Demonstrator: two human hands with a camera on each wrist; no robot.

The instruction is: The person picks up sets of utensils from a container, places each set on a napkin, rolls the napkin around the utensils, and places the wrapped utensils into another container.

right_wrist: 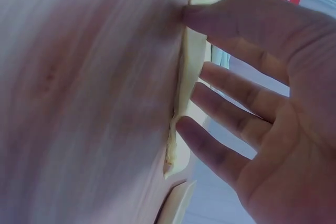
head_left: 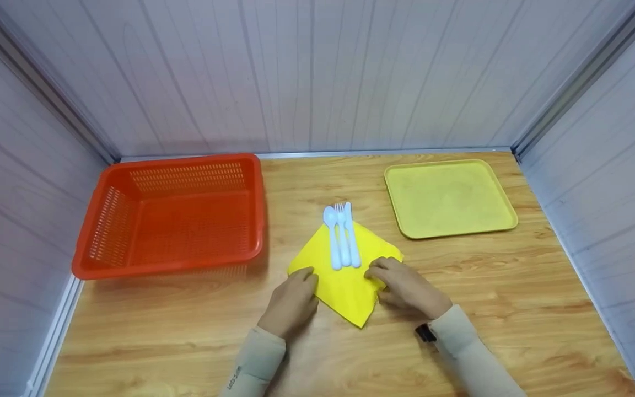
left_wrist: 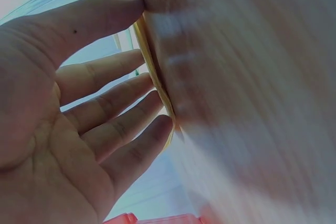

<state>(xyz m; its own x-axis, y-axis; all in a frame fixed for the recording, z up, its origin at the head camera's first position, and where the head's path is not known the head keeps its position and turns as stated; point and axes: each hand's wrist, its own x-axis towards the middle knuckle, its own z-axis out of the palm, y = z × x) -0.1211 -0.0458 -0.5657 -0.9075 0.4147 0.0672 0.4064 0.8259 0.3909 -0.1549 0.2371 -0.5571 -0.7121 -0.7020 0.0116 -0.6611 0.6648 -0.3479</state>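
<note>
A yellow folded napkin (head_left: 345, 295) lies on the table with one corner pointing at the person. On its upper part rest a pale blue spoon (head_left: 334, 242), fork (head_left: 343, 237) and knife (head_left: 353, 237), side by side, their heads past its far edge. My left hand (head_left: 291, 300) touches the napkin's left edge; in the left wrist view its fingers (left_wrist: 121, 103) are spread, tips on the fabric, thumb at the border. At the right edge, my right hand (head_left: 408, 284) presses likewise, with loosely extended fingers (right_wrist: 231, 103) in the right wrist view.
A red perforated plastic basket (head_left: 168, 269) stands at the left with nothing inside. Toward the back right lies a flat yellow tray (head_left: 452, 201). Pale panel walls (head_left: 312, 77) enclose the wooden table (head_left: 516, 309) at the back and both sides.
</note>
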